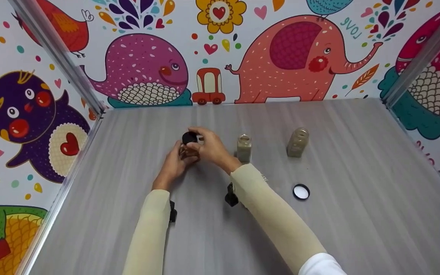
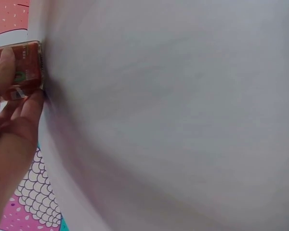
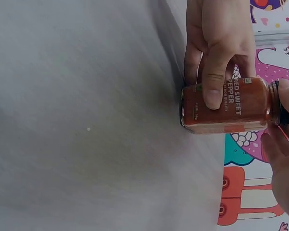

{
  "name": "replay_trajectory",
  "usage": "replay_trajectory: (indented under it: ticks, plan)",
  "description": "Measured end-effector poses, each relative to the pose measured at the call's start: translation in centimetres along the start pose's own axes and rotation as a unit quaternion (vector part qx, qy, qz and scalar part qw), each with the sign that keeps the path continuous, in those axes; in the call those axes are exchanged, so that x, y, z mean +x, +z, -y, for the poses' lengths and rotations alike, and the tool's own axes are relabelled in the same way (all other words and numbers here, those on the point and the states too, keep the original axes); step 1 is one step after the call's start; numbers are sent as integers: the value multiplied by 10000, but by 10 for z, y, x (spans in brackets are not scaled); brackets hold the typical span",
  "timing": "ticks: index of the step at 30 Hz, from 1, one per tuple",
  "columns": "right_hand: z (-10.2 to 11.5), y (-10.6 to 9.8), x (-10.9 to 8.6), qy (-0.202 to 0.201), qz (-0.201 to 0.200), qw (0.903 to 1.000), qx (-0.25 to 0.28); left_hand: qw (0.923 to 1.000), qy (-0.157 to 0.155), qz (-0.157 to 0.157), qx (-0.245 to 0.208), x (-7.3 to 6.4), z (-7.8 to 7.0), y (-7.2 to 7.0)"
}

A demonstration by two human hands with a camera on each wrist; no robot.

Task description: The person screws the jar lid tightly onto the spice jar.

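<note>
A glass spice jar (image 3: 248, 103) labelled "RED SWEET PEPPER", filled with red powder, stands at the left of centre on the table. My left hand (image 1: 172, 162) grips its body, the thumb lying across the label in the right wrist view. At the jar's mouth is a black lid (image 1: 189, 137), pinched by the fingers of my right hand (image 1: 214, 147). A strip of glass neck shows below the lid; I cannot tell whether the lid is screwed on or loose. In the left wrist view the jar's base (image 2: 38, 67) is at the tabletop.
Two lidless glass jars with greenish-brown contents stand to the right: a nearer jar (image 1: 244, 149) beside my right wrist and a farther jar (image 1: 298, 143). A black-rimmed lid (image 1: 301, 191) lies with its white inside up. Printed panels (image 1: 147, 68) border the grey table (image 1: 342, 152).
</note>
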State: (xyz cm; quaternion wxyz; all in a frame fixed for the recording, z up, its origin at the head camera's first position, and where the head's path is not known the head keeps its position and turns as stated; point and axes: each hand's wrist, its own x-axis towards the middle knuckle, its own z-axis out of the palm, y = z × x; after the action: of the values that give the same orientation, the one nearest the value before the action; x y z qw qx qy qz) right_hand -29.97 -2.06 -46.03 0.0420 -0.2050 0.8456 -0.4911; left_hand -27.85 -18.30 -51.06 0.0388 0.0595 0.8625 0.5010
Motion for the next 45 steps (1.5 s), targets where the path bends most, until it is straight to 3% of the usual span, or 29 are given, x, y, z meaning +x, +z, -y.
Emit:
replay_trajectory:
  ticks: [10,24,30,35,41,45]
  plan:
    - [1,5,-1,232,-244,9994,94,9999,-66,-14,-118,-1,0,0]
    - [-1,-5,-1,739,288,9947,659,9996,20,-99,-277,-2,3,2]
    - [-3,-7,1,715,342,9948,635,9998,-81,-59,-174,-2,3,2]
    - [-3,-6,1,686,155,9954,645,9992,-167,-2,-361,-1,1,3]
    - [-4,-4,0,596,14,9966,575,9994,-221,-7,-256,-1,1,4]
    - [-4,-7,-1,580,95,9973,451,9987,-209,46,-470,-1,0,4]
